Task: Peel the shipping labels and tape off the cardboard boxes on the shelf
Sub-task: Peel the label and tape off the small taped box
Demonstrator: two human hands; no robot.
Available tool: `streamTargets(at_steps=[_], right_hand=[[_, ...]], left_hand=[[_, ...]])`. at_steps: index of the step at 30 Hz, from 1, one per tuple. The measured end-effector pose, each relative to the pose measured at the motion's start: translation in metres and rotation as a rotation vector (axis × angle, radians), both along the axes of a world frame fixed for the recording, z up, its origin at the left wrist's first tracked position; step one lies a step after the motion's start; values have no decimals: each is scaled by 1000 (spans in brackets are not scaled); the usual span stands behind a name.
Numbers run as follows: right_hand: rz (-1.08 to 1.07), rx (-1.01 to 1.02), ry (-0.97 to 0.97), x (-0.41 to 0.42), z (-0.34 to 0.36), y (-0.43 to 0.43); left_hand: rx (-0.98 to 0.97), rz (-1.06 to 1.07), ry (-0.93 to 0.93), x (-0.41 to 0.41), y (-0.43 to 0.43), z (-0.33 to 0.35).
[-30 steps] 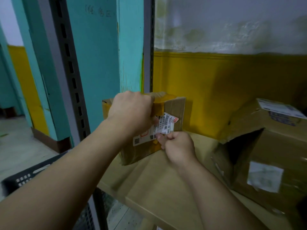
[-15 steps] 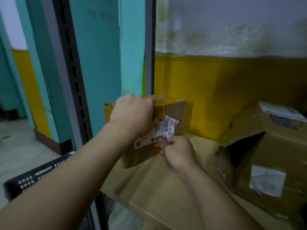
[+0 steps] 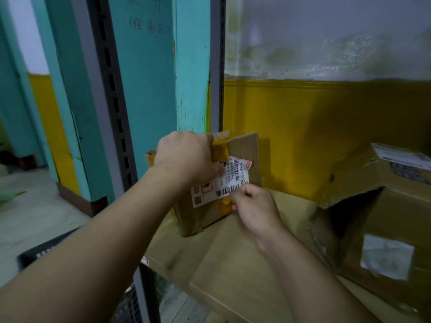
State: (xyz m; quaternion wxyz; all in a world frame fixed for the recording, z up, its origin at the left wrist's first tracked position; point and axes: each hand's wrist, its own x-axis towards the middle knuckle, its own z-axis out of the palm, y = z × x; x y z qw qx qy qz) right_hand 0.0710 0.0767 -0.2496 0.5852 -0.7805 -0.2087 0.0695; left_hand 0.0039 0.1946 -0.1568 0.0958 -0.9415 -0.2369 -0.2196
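Left hand (image 3: 186, 157) is gripping the top of the small cardboard box (image 3: 247, 148), fingers curling over the front edge right by the yellow tape (image 3: 220, 148). Right hand (image 3: 254, 206) is pinching the lower right edge of the shipping label (image 3: 224, 180) on the box's front face. The box is sitting at the left end of the shelf (image 3: 233, 264), near the metal upright (image 3: 112, 113). A bigger torn box (image 3: 396, 213) is sitting off to the right, wearing a faded label (image 3: 386, 259).

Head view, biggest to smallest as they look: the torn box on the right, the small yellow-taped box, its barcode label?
1. Torn brown cardboard box, partly out of frame.
2. Small yellow-taped cardboard box.
3. White barcode shipping label.
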Motion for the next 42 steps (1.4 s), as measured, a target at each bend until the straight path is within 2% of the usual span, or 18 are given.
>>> streamTargets(at_steps=[16, 19, 29, 33, 38, 42], right_hand=[[25, 136, -136, -6, 3, 6], [-1, 155, -182, -6, 6, 4], [-268, 179, -677, -24, 25, -16], [-308, 142, -785, -33, 30, -23], [-297, 150, -827, -40, 34, -24], [-291, 132, -796, -42, 34, -23]], left_hand=[[-297, -30, -45, -13, 29, 8], [-224, -43, -63, -16, 29, 8], [-133, -180, -365, -31, 7, 3], [-142, -168, -423, -25, -1, 6], [-55, -77, -419, -23, -10, 15], [160, -14, -269, -21, -18, 24]])
